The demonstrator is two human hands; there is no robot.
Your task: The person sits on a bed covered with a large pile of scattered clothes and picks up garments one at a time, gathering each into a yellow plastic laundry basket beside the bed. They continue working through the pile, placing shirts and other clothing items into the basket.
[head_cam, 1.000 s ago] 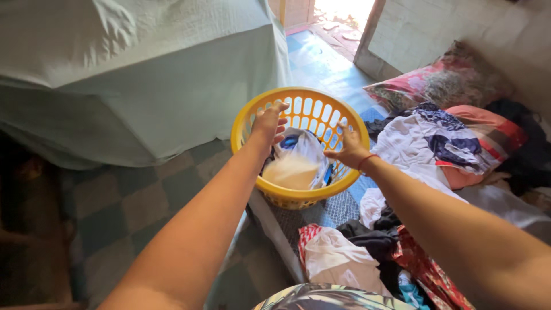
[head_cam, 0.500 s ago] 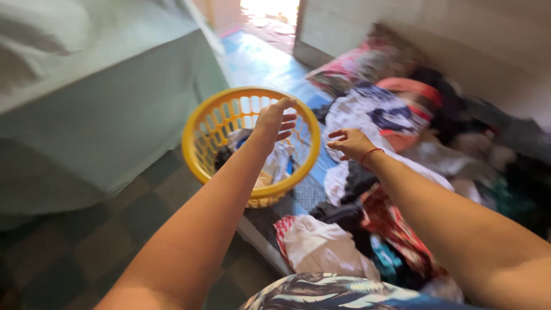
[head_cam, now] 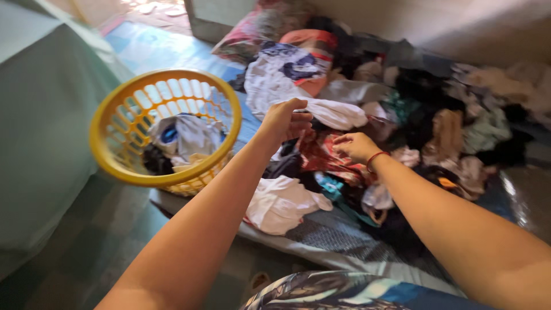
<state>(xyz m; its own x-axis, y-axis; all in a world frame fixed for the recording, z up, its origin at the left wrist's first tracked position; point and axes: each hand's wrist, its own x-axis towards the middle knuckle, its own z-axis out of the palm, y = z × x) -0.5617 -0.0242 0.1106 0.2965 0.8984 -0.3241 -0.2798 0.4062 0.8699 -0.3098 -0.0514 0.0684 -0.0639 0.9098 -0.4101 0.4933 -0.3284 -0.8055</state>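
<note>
Swinging away from the yellow laundry basket (head_cam: 163, 132), both arms have moved to the heap of clothes (head_cam: 413, 115) on the floor; half a second ago the hands hung over the basket's rim, and now the basket sits well off to the left of the fingers, holding a few white and dark pieces. The left hand (head_cam: 285, 119) is loosely curled, its fingers bent inward just beside a white garment (head_cam: 338, 113) that stretches off to the right of them; whether they already pinch its edge cannot be told. The right hand (head_cam: 356, 147), with a red band at the wrist, is half spread, palm down, fingers hovering over a red patterned cloth (head_cam: 318, 156) below them. Another white piece (head_cam: 281, 204) lies nearer the body, under the left forearm. Judging by this, one drop is finished and the hands are back at the pile.
</note>
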